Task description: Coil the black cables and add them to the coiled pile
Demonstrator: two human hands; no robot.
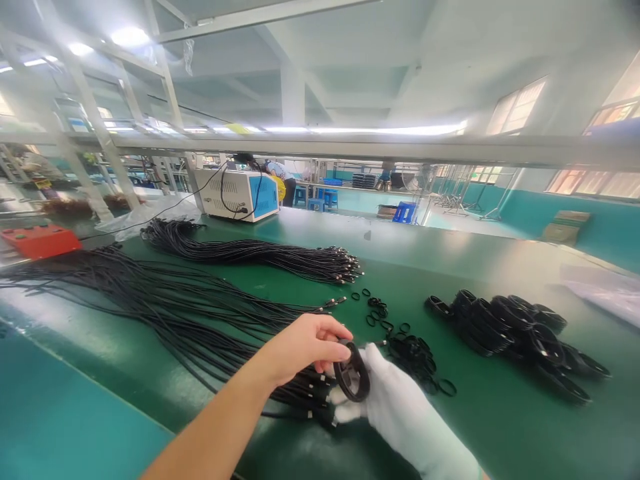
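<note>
A coiled black cable is held up between my two hands above the green table. My left hand, bare, pinches the coil's upper left side with thumb and fingers. On its right side my right hand, in a white glove, grips the same coil, its fingertips partly behind it. Under and left of my hands lies a spread of long black cables. Small black rings are heaped just right of the gloved hand.
Coiled black cables are piled at the right. A cable bundle lies farther back, before a white and blue machine. A red box stands far left; a plastic sheet lies far right. A person is in the background.
</note>
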